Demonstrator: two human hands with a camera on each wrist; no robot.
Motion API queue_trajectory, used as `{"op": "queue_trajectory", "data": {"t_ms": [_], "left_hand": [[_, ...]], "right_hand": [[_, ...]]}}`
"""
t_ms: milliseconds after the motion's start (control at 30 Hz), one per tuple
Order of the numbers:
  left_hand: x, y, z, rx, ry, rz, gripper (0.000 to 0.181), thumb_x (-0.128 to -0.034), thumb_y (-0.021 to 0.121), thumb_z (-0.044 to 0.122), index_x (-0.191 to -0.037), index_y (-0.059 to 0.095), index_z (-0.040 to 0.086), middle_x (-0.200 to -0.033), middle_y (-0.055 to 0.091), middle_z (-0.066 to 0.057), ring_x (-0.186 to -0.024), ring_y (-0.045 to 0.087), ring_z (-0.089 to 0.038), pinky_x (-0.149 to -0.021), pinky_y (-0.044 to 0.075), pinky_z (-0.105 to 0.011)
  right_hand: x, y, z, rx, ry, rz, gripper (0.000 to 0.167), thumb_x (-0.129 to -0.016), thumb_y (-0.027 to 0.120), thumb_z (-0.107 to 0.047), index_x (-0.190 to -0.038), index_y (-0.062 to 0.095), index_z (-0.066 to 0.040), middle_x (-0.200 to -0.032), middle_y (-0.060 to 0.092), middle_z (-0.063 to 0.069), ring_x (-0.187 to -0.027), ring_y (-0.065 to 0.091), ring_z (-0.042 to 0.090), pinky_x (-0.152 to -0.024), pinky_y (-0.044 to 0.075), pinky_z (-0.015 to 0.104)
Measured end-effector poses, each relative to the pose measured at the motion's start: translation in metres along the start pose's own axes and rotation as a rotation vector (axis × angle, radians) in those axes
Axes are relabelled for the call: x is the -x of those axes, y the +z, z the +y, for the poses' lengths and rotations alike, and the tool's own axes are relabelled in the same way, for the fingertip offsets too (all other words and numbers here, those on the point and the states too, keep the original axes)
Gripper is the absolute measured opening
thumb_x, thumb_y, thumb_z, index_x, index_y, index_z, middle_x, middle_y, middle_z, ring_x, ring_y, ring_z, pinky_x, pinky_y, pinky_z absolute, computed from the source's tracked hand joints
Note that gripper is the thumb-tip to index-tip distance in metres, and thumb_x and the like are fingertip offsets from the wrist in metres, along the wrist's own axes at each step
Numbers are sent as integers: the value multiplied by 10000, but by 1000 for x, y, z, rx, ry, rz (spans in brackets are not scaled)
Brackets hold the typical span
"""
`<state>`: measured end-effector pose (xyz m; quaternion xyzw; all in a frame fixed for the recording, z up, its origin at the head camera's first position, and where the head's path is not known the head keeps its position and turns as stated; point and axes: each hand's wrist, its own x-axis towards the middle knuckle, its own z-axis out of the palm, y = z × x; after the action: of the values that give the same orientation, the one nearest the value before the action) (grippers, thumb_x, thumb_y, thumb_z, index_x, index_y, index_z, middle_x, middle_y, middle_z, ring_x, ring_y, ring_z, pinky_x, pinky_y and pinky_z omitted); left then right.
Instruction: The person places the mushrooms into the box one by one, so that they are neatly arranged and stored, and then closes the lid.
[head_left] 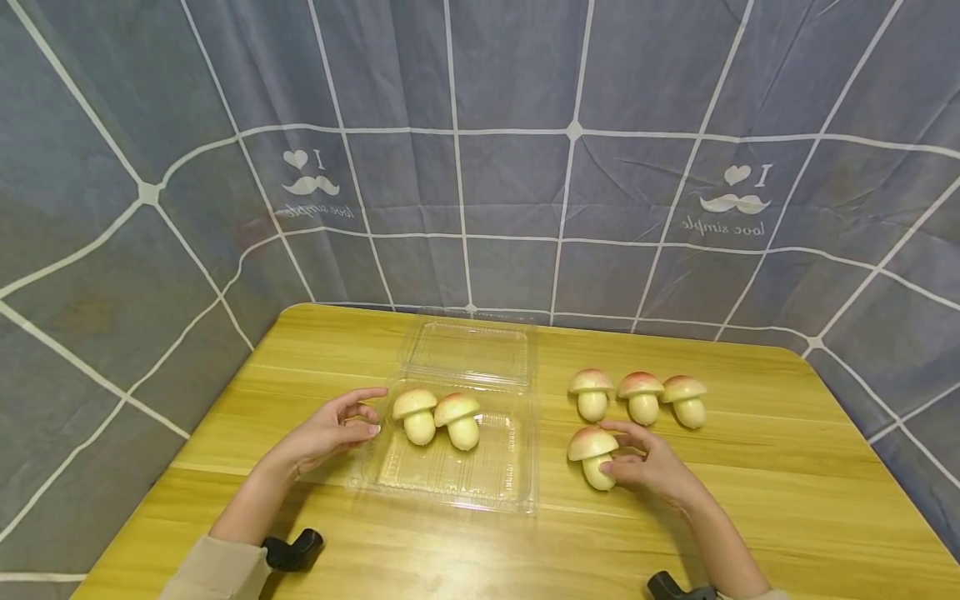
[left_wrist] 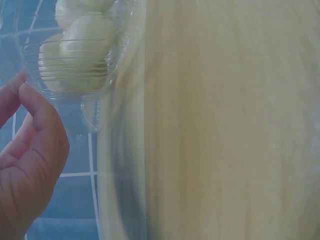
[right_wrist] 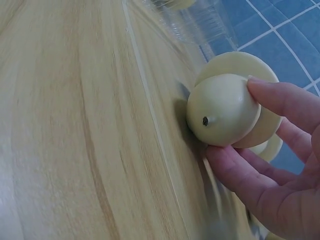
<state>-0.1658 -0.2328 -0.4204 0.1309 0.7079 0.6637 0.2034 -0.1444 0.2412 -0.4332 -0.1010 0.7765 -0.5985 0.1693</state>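
An open clear plastic box [head_left: 450, 492] holds two mushroom-shaped pieces side by side, a left one [head_left: 418, 425] and a right one [head_left: 463, 432]. The left hand [head_left: 326, 429] is at the box's left edge with its fingers bent loosely, gripping nothing; the left wrist view has this hand [left_wrist: 32, 150] beside the clear wall. To the right of the box, the right hand [head_left: 652, 467] pinches a mushroom [head_left: 594, 446] between thumb and fingers. In the right wrist view, the mushroom's pale stem end [right_wrist: 222, 110] faces the camera, with the right hand [right_wrist: 280, 165] around its side.
Three more mushrooms, [head_left: 592, 395], stand in a row behind the right hand, on the wooden table [head_left: 787, 467]. The box's clear lid [head_left: 468, 354] lies folded back toward the grey curtain [head_left: 510, 183] with white grid lines.
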Motion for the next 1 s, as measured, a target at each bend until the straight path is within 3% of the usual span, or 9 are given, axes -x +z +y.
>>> {"op": "queue_trajectory", "data": {"t_ms": [633,833,1000], "left_hand": [[1,0,0,-1,6,-5,647,-896,592,21,-1429,234,-51,-991,462,-79,-795,537,-97,-692,487,-218],[1,0,0,-3,0,2,651,-895,594,25,-1433,235,-45,-1000,458,-87,-799,535,-102,-696,488,-225],[1,0,0,-1,0,0,652,-894,595,24,-1433,235,-45,-999,458,-87,-791,533,-99,-689,485,-222]], "right_hand": [[-6,6,-4,-35,-16,-28,667,-822,693,-69,-1373,343,68,-1241,362,316,-936,567,264,-740,516,312],[-8,10,-7,5,-14,5,646,-813,707,-88,-1360,388,40,-1257,402,303,-1020,518,289,-762,501,313],[-13,13,-8,-6,-19,5,637,-811,705,-82,-1352,392,40,-1220,414,286,-991,542,274,-752,507,315]]}}
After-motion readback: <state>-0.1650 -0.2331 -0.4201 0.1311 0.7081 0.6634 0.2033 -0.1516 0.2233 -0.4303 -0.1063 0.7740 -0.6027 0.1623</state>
